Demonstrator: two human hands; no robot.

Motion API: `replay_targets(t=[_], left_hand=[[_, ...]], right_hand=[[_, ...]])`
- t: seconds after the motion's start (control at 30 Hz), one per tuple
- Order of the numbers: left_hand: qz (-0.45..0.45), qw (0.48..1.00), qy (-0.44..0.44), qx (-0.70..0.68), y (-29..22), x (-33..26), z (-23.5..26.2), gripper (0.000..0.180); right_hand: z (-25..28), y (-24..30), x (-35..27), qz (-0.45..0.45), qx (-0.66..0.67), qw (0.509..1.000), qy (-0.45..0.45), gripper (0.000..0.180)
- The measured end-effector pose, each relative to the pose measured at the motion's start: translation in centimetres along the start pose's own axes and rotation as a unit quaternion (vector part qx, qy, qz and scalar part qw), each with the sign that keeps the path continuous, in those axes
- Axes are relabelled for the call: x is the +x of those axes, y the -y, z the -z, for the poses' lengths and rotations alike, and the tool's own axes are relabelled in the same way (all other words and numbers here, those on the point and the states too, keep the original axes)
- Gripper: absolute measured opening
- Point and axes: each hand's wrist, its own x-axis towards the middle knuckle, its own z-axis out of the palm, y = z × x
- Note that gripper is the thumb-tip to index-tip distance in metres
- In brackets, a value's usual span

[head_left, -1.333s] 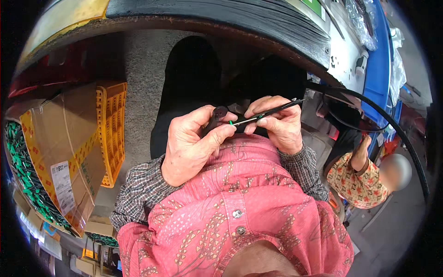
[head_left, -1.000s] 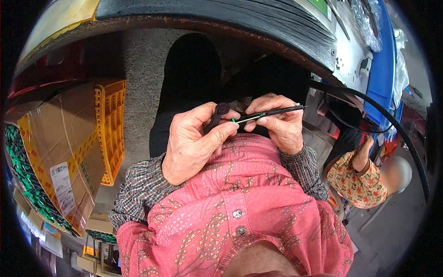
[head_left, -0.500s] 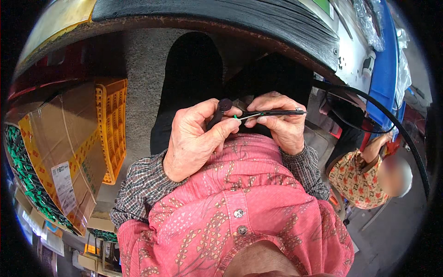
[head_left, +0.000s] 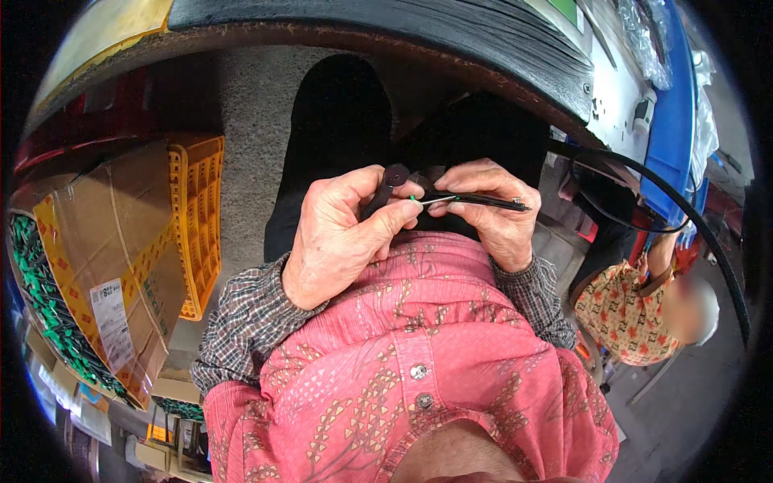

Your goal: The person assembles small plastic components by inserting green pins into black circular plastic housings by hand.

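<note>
Above my lap, my left hand [head_left: 338,233] is closed around a dark, round-ended cylinder [head_left: 394,175]. Its thumb and forefinger also pinch the end of a thin pale rod [head_left: 436,200], where a small green piece [head_left: 413,199] shows. Facing it, my right hand [head_left: 501,213] grips a slim black stick [head_left: 493,200] between thumb and fingers. That stick has a metallic bit near its outer end. The rod spans the small gap between my hands and meets the stick's inner end; how they join is hidden by my fingertips.
A cardboard box [head_left: 121,233] packed with green-tipped black pieces [head_left: 52,310] stands at left, beside a yellow plastic crate [head_left: 196,229]. A dark-edged workbench [head_left: 386,44] curves across the far side. At right are a black cable [head_left: 713,241], a blue bin [head_left: 672,121] and another person [head_left: 628,310].
The stick's outer end has dipped slightly toward me, and more of the pale rod shows between my hands. Both hands keep their grips.
</note>
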Motion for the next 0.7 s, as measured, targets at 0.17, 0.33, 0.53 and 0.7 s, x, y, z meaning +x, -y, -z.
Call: replay_targets(t=[0.17, 0.33, 0.53, 0.7], left_hand=[[-0.014, 1.000, 0.004, 0.013, 0.1, 0.1, 0.2, 0.015], [-0.018, 1.000, 0.020, 0.015, -0.1, 0.2, 0.6, 0.014], [-0.043, 0.997, 0.034, 0.046, -0.3, 0.2, 1.1, 0.013], [-0.053, 0.994, 0.029, 0.088, -0.5, 0.1, 1.2, 0.014]], right_hand=[[-0.2, 0.0, -0.1, 0.037, -0.112, 0.993, -0.026, 0.022], [-0.8, 0.6, 0.2, 0.054, -0.161, 0.985, -0.030, 0.024], [-0.9, 0.8, 0.5, 0.086, -0.189, 0.978, -0.012, 0.024], [-0.8, 0.6, 0.3, 0.059, -0.187, 0.981, -0.002, 0.021]])
